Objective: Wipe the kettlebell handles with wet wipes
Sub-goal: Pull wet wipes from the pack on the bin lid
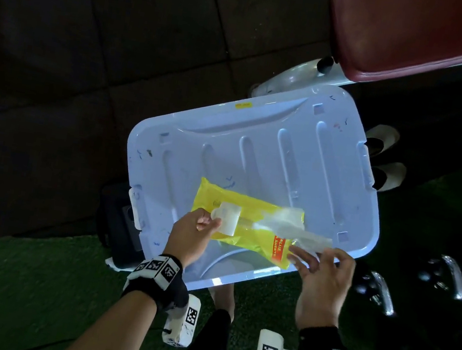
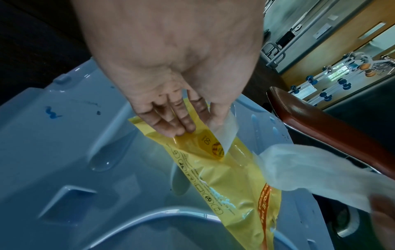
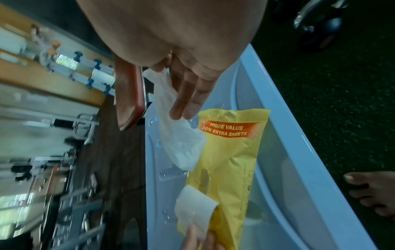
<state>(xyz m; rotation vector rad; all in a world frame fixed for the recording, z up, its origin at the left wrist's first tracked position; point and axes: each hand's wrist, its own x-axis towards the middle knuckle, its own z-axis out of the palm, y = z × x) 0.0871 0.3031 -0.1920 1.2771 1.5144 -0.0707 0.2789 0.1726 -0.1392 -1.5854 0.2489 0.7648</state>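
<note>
A yellow wet-wipe pack (image 1: 246,222) lies flat on a pale blue storage-bin lid (image 1: 258,149), toward the lid's near edge, its long axis running left to right across the lid. The left hand (image 1: 191,236) pinches the pack's peeled-back white seal flap (image 1: 227,218) between thumb and forefinger, while its other fingers (image 2: 171,121) rest straight on the pack's left end, which only the left wrist view makes plain. The right hand (image 1: 322,275) pinches a white wet wipe (image 1: 296,233) that trails from the pack's opening off past its right end.

Only the right wrist view lets the orange panel be read: "MORE VALUE 20% EXTRA SHEETS". It also shows a bare foot (image 3: 371,191) on green turf beside the lid. Only the head view shows the kettlebells (image 1: 448,285), right of the lid; they are dark, with little but shiny handles and glints to make out, some cut off by the frame. A red padded bench (image 1: 421,38) stands beyond the lid.
</note>
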